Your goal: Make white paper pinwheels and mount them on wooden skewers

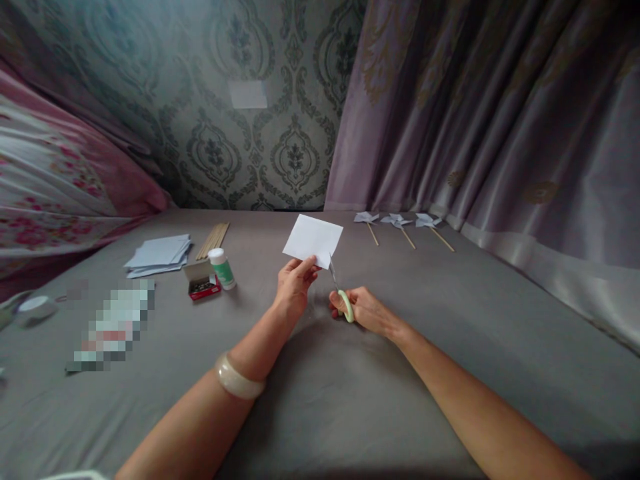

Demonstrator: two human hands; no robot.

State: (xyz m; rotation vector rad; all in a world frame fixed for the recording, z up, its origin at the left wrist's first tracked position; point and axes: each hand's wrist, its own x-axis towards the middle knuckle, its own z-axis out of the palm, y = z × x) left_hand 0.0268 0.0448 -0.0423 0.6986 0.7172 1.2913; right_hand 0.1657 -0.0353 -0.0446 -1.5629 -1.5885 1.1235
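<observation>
paper (313, 239) jutting above left hand (294, 283) pinching its edge, scissors (348, 307) gripped in right hand (366, 309)

Left grip (296, 283) in a pinch, right grip (369, 309) near it, curled.

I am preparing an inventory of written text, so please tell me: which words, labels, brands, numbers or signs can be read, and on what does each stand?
No text can be read.
White-capped, green-and-white cylindrical bottle: any print is too small and blurred.
Open red cardboard box: likewise too small.
Flat pale-green item at left: hidden by pixelation.
White four-sided paper sheet in the left hand: no writing visible.
</observation>
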